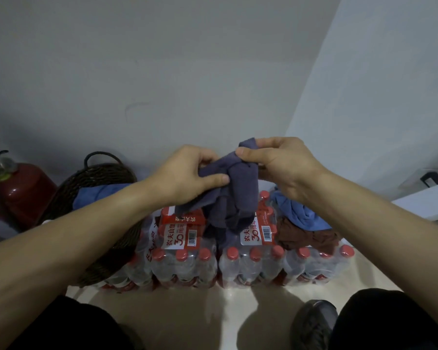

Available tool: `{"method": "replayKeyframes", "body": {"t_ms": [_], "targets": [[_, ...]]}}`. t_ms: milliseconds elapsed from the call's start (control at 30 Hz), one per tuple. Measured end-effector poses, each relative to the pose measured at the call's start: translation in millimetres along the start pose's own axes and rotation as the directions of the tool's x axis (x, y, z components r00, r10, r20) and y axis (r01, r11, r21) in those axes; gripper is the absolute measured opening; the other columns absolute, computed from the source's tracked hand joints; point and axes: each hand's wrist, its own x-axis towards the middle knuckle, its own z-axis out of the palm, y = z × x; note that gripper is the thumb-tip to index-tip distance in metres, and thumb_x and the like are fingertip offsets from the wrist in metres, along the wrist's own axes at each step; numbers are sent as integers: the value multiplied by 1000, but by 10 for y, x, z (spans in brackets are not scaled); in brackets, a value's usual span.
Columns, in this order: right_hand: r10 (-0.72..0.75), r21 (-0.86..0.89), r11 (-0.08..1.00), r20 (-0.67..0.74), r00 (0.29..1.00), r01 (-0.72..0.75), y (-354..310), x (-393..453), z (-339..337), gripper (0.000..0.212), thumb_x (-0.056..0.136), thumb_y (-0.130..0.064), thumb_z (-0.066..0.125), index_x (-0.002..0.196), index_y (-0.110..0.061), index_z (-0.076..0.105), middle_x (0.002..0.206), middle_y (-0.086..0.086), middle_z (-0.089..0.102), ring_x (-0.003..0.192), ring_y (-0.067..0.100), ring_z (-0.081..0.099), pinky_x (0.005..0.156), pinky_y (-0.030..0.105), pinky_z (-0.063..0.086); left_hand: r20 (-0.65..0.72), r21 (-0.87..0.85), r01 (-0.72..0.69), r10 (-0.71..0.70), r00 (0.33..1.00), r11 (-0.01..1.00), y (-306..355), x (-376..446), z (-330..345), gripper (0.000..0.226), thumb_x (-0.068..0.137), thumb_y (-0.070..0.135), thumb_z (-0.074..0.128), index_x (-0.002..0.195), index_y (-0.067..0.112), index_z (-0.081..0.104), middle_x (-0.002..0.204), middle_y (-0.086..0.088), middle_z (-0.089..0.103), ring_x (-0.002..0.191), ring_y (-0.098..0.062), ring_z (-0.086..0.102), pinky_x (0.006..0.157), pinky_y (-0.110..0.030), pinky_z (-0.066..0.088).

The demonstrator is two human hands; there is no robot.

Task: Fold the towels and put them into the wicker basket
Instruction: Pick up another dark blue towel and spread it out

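Shrink-wrapped water-bottle packs [240,263] on the pale floor [213,311] – blue towel [299,213] and brown towel [306,236] heaped on top

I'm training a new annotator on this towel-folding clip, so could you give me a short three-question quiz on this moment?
1. True or false: the purple-grey towel is gripped by both the left hand and the right hand.
2. Which towel already lies in the wicker basket? A) brown B) blue C) purple-grey
3. Fill in: the brown towel and a second blue towel lie on top of the shrink-wrapped packs of ____.

Key: 1 true; 2 B, the blue towel; 3 water bottles.
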Motion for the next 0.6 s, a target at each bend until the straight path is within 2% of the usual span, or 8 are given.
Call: {"method": "replayKeyframes", "body": {"t_ms": [67,133,233,333,367,467,533,600], "targets": [[-133,-213,970,-71,989,116,14,2,-5,41,76,-18,84,107,-9,59,94,8,70,78,20,72,63,34,61,-62,-59,-1,-3,998,998,-7,3,4,18,89,16,67,91,-2,65,82,-20,67,70,-18,57,66,-38,49],[-256,-309,924,-55,965,227,12,-22,8,44,78,-31,82,111,-13,58,101,4,67,87,21,71,69,37,62,-118,-188,-4,-19,993,982,15,-2,11,23,90,17,65,100,-4,64,93,-27,67,77,-23,60,73,-47,53],[-347,-330,864,155,925,379,-20,-96,20,57,72,-43,83,120,-23,58,117,-8,61,95,6,68,75,27,61,-189,-403,5,-89,978,915,46,-1,22,33,85,27,67,104,0,66,97,-25,69,81,-25,66,77,-48,55],[-401,-495,684,357,843,535,-34,-132,11,64,68,-33,89,124,-28,60,121,-11,60,106,2,62,85,28,56,-213,-520,43,-178,961,853,33,22,24,39,76,33,72,99,3,63,90,-21,71,77,-23,68,71,-41,55],[-412,-510,663,362,836,548,-31,-127,11,56,71,-23,88,121,-25,63,116,-9,65,100,6,66,81,30,58,-224,-539,61,-212,951,840,18,31,18,38,72,35,74,95,7,61,86,-17,71,74,-22,68,68,-38,55],[-419,-420,753,287,861,507,-40,-96,5,22,83,-7,76,104,-10,69,85,7,73,65,17,72,56,27,57,-255,-506,130,-292,922,853,-15,51,-21,34,71,36,78,89,16,56,84,-12,70,71,-21,68,64,-34,53],[-431,-418,758,256,865,501,-54,-67,-32,9,88,-13,72,95,-7,69,66,2,70,54,10,67,50,22,51,-245,-475,118,-259,934,872,7,40,-61,41,69,43,76,92,15,57,83,-12,71,69,-20,69,62,-32,52],[-459,-475,721,217,862,504,-65,-31,-58,16,93,-25,67,89,-9,69,62,-5,65,53,4,58,53,20,46,-171,-444,76,-168,971,893,55,10,-117,51,67,46,74,101,12,57,74,-5,73,64,-14,69,57,-26,52]]}}
